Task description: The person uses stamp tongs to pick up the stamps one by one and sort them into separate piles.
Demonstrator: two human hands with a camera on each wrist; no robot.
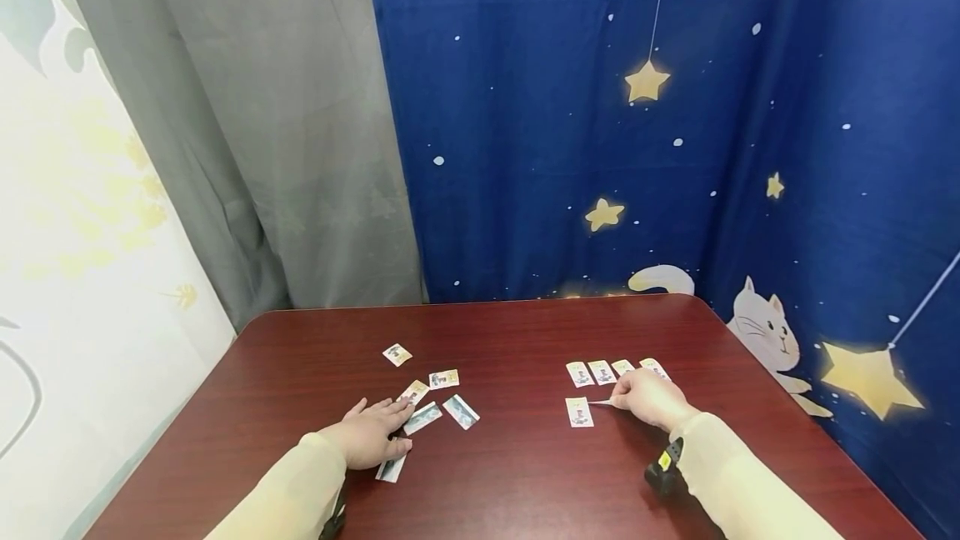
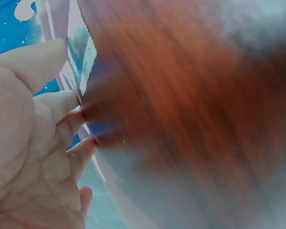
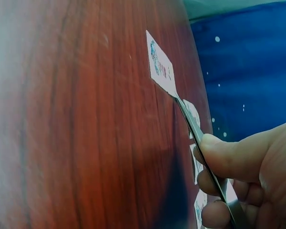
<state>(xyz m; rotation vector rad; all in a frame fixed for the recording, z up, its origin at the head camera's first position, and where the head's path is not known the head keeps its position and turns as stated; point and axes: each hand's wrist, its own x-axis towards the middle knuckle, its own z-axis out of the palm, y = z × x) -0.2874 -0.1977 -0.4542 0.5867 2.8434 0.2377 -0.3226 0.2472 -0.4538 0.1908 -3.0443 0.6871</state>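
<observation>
My right hand grips slim metal tweezers between thumb and curled fingers. Their tip meets the edge of a small printed card, which lies in front of a row of similar cards. On the left, my left hand rests palm down with its fingers spread. Its fingertips reach a yellowish card and a grey-blue card. Under the thumb lies another grey-blue card, partly covered. The left wrist view shows those fingertips at the tabletop, beside a card.
Loose cards lie around the left hand: one grey-blue, one yellowish and one farther back. The dark red wooden table ends at a grey curtain and a blue starry curtain.
</observation>
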